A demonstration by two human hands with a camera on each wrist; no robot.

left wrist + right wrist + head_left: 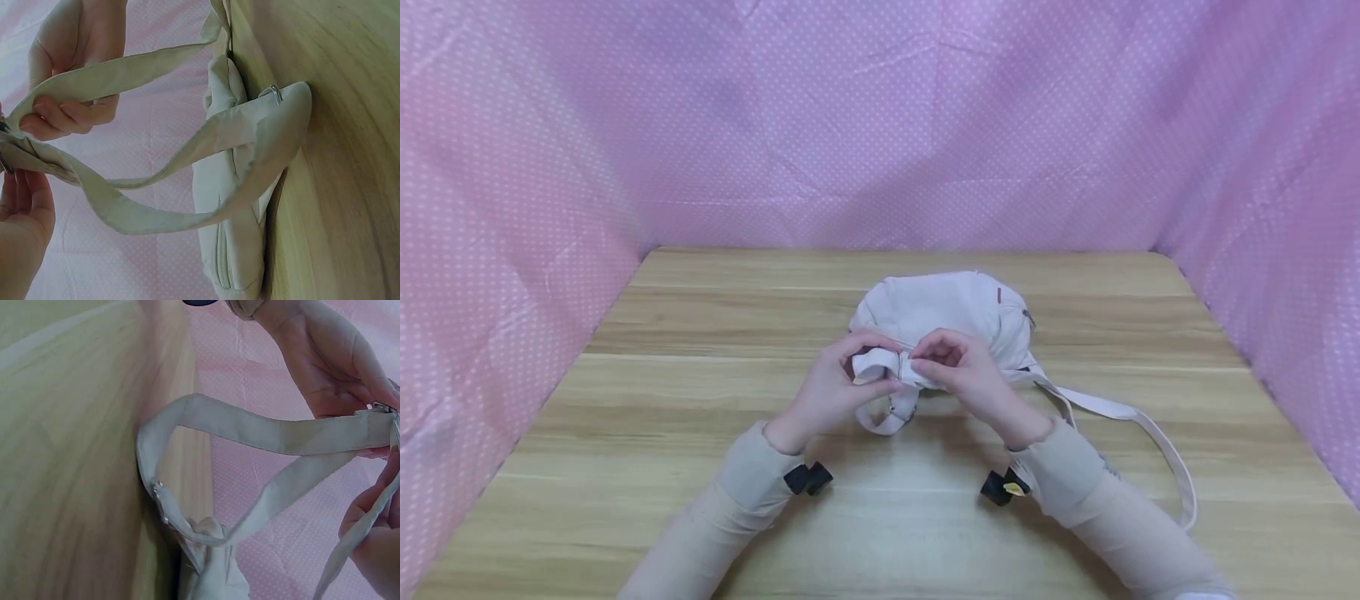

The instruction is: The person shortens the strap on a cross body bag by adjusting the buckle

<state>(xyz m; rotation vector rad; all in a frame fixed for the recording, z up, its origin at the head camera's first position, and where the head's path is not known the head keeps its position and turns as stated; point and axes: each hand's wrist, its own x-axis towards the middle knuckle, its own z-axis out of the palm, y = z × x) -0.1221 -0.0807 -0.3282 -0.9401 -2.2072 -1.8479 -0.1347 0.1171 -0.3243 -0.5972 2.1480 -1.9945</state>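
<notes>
An off-white fabric bag (940,304) lies on the table, its strap (874,360) raised in front of it. My left hand (835,379) grips the strap beside a metal buckle (900,364), thumb below and fingers above. From the other side, my right hand (970,375) pinches the strap close to that buckle. In the left wrist view, a strap loop (150,219) hangs down from the hands, with a metal ring (272,94) near its low end. The right wrist view shows the buckle (381,407) between both hands; some fingertips are hidden.
A long loose strap end (1165,442) curves over the wooden table (700,400) at the right. Pink dotted cloth (850,125) surrounds the table at the back and sides. A zipper (222,256) runs along the bag.
</notes>
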